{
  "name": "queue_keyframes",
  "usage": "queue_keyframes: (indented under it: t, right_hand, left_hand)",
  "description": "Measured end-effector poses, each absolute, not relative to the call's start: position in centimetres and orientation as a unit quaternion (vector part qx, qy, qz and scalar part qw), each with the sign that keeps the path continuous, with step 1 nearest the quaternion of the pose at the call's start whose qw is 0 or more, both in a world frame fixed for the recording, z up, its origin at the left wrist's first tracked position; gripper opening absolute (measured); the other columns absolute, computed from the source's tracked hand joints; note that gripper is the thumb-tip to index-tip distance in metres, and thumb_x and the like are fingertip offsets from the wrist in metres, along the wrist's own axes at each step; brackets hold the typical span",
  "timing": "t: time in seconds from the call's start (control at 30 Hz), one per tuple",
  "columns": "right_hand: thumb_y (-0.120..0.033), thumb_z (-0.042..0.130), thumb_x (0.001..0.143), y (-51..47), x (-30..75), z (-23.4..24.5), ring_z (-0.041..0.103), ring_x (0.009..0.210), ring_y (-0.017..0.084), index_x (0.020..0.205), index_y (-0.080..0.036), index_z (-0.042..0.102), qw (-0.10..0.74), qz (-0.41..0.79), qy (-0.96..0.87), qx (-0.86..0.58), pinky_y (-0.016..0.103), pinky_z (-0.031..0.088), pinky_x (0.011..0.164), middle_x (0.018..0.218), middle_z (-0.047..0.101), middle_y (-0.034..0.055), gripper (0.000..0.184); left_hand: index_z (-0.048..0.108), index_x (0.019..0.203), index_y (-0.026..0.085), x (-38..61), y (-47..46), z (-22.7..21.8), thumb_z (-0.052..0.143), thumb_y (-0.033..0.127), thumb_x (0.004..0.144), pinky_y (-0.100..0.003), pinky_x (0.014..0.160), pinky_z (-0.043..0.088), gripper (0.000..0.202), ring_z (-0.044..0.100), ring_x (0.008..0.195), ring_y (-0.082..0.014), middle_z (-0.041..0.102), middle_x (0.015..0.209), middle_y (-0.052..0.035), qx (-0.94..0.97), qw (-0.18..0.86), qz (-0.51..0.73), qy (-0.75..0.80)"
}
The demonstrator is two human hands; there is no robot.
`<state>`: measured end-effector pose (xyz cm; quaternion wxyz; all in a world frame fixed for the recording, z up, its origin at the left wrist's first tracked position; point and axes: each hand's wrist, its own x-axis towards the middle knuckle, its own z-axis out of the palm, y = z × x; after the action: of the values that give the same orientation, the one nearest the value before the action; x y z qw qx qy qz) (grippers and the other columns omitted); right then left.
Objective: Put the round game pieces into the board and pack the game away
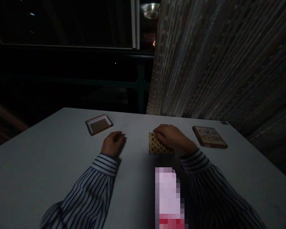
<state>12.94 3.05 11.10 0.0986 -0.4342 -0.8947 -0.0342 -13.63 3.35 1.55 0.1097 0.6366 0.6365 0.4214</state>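
My right hand (173,137) lies over a small square board of patterned wooden tiles (157,147) on the white table (50,159), its fingers curled on the board's far part. My left hand (113,143) rests on the table to the left of the board, fingers loosely curled under, touching nothing I can make out. Both arms wear blue-and-white striped sleeves.
An open brown box tray (98,124) lies at the back left of the table. A flat brown box lid with a printed picture (209,136) lies at the right. A woven wall (224,60) stands behind on the right; the left background is dark.
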Motion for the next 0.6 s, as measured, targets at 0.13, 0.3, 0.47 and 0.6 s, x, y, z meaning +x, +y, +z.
queue_keyframes:
  t: [0.13,0.3,0.47,0.6]
  right_hand:
    - [-0.028,0.034,0.087,3.1,12.1,10.3,0.056,0.089,0.018,0.099,-0.020,0.061,0.081,-0.022,-0.904,-0.420,0.028,0.037,0.078,0.094,0.063,0.0069,0.030]
    - [-0.027,0.035,0.087,2.9,11.7,9.8,0.055,0.092,0.018,0.103,-0.020,0.060,0.079,-0.019,-0.911,-0.406,0.029,0.037,0.079,0.096,0.063,0.0071,0.031]
    - [-0.027,0.035,0.087,2.9,11.8,9.6,0.055,0.092,0.018,0.104,-0.019,0.059,0.081,-0.015,-0.911,-0.404,0.030,0.037,0.078,0.097,0.063,0.0070,0.031]
    - [-0.026,0.035,0.086,3.0,11.8,9.6,0.055,0.092,0.019,0.103,-0.019,0.060,0.088,-0.009,-0.911,-0.403,0.031,0.037,0.078,0.098,0.063,0.0073,0.031]
  left_hand:
    - [0.060,0.100,0.016,-13.7,3.4,1.2,0.051,0.039,0.072,-0.036,0.081,0.045,0.038,0.059,0.089,-0.0232,0.065,0.096,-0.0112,0.683,0.058,0.354,0.636]
    - [0.059,0.103,0.017,-13.7,3.5,0.9,0.051,0.035,0.073,-0.034,0.079,0.046,0.036,0.060,0.086,-0.0230,0.066,0.092,-0.0107,0.701,0.039,0.305,0.643]
    - [0.058,0.104,0.018,-13.6,3.4,1.0,0.050,0.036,0.074,-0.034,0.079,0.045,0.036,0.059,0.087,-0.0235,0.065,0.092,-0.0115,0.699,0.032,0.285,0.655]
    - [0.059,0.103,0.018,-13.5,3.4,0.9,0.049,0.036,0.075,-0.035,0.079,0.045,0.035,0.059,0.086,-0.0238,0.065,0.090,-0.0116,0.700,0.022,0.296,0.650]
